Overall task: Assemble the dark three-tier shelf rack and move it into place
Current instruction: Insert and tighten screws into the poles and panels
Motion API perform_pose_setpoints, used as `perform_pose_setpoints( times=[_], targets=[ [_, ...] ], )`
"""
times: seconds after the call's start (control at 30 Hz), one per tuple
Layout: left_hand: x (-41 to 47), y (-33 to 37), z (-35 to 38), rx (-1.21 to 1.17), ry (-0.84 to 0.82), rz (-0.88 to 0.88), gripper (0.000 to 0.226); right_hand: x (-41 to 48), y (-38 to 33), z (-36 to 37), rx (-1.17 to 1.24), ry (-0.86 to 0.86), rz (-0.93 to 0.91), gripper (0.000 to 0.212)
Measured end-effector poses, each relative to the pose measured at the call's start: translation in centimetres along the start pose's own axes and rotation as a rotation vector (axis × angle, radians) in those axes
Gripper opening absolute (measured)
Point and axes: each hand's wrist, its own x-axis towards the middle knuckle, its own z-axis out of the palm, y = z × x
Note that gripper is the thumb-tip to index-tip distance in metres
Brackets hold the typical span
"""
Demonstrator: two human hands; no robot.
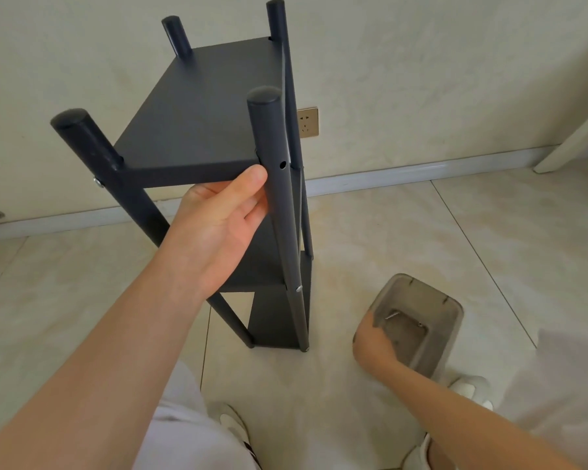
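On the tiled floor stands the dark rack. The left hand grips its top shelf, thumb on the edge, fingers curled beneath, likely steadying it beside an empty screw hole. The right hand dips into a grey tub of screws, fingertips hidden, probably fetching one.

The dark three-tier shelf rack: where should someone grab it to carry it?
Probably by two dark round posts, just under the flat top shelf, coming in from both sides: the rack stands tall and narrow, and the shelf stops hands sliding up. The left hand grips there now.
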Motion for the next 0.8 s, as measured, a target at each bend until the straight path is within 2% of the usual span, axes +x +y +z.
perform_pose_setpoints(
  times=[0.03,0.07,0.2,0.37,0.43,0.5,0.57,0.6,0.63,0.7,0.8],
  targets=[
    [0.0,0.0,0.0,-0.001,0.007,-0.002,0.014,-0.4,-0.4,0.6,-0.020,0.050,-0.091,0.058],
    [0.0,0.0,0.1,-0.004,0.014,-0.003,0.015,-1.1,-0.6,1.0,-0.157,-0.018,-0.127,0.061],
    [-0.1,0.0,0.1,-0.001,0.032,0.000,0.034,-2.5,-1.6,2.5,-0.296,-0.104,-0.224,0.067],
    [-0.3,0.2,0.3,-0.013,0.029,-0.007,0.029,-4.0,-1.3,3.4,-0.380,-0.141,-0.246,0.080],
    [-0.3,0.2,0.3,-0.014,0.036,-0.016,0.018,-3.9,-0.6,3.9,-0.399,-0.160,-0.242,0.081],
    [-0.3,0.1,0.4,-0.008,0.054,-0.021,0.010,-3.7,-0.6,3.5,-0.382,-0.222,-0.259,0.068],
    [-0.3,0.0,0.4,0.000,0.058,-0.018,0.012,-2.6,-1.2,2.6,-0.233,-0.361,-0.245,0.038],
    [-0.3,0.0,0.4,0.003,0.053,-0.020,0.013,-1.9,-1.6,1.8,-0.143,-0.433,-0.197,0.030],
    [-0.4,0.1,0.5,0.010,0.045,-0.022,0.014,-0.9,-1.8,1.1,-0.086,-0.464,-0.145,0.030],
    [-0.5,0.1,0.5,0.039,0.037,-0.021,0.014,1.5,-1.7,-0.3,-0.095,-0.408,-0.104,0.031],
    [-0.6,0.3,0.5,0.066,0.044,-0.040,0.012,4.8,-0.5,-1.4,-0.259,-0.278,-0.137,0.022]
  ],
)
